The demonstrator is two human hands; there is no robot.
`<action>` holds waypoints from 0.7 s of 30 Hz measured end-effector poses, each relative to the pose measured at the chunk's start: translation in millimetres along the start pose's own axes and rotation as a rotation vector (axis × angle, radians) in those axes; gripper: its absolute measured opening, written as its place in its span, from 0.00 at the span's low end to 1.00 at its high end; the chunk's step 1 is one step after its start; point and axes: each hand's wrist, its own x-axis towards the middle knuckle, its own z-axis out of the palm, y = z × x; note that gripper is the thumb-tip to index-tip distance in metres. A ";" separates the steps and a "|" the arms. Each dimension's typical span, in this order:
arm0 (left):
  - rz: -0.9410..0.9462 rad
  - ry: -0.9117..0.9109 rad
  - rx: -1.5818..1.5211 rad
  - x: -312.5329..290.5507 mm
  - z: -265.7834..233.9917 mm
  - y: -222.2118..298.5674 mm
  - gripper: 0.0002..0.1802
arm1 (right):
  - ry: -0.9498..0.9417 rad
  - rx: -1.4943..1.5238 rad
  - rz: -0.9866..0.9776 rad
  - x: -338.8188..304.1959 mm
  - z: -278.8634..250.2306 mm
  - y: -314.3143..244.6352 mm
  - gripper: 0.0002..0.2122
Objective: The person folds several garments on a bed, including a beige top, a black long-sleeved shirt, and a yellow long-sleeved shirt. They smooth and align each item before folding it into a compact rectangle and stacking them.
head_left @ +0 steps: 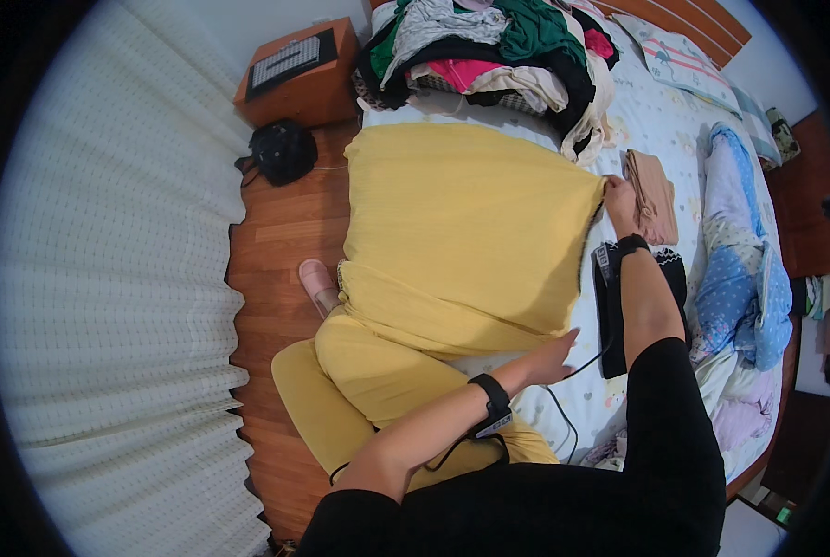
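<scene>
A large yellow cloth garment (470,213) lies spread over the bed, partly across my lap; its exact kind I cannot tell. Its right edge carries a dark patterned trim. At the far right corner my right hand (620,202) pinches that edge between thumb and fingers. My left hand (552,360) is close to the garment's near right corner, fingers stretched out and holding nothing. Beside my right hand lies a folded tan garment (651,197). A folded black garment (611,320) with wavy white trim is partly hidden under my right forearm.
A heap of clothes (489,46) rises at the bed's far end. Rolled blue bedding (735,269) runs along the right side. Dark cables (568,422) trail from my wrist straps. Left of the bed are a wooden nightstand (294,102), a black bag-like object (285,151) and a pale curtain (118,278).
</scene>
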 end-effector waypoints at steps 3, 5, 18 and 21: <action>0.003 -0.075 0.174 -24.3 -4.5 -23.0 0.32 | 0.017 -0.001 -0.163 -35.7 6.6 -9.2 0.18; -0.043 -0.100 -0.072 -41.9 -26.5 -36.4 0.23 | 0.165 -0.028 -0.345 -65.8 -5.0 -30.5 0.22; -0.025 0.708 0.530 -196.6 -174.7 -92.1 0.30 | -0.522 0.090 -0.706 -366.3 -32.9 -158.8 0.18; 0.044 0.595 0.820 -193.4 -147.0 -75.8 0.36 | -0.673 0.049 -0.680 -372.5 -37.5 -145.2 0.14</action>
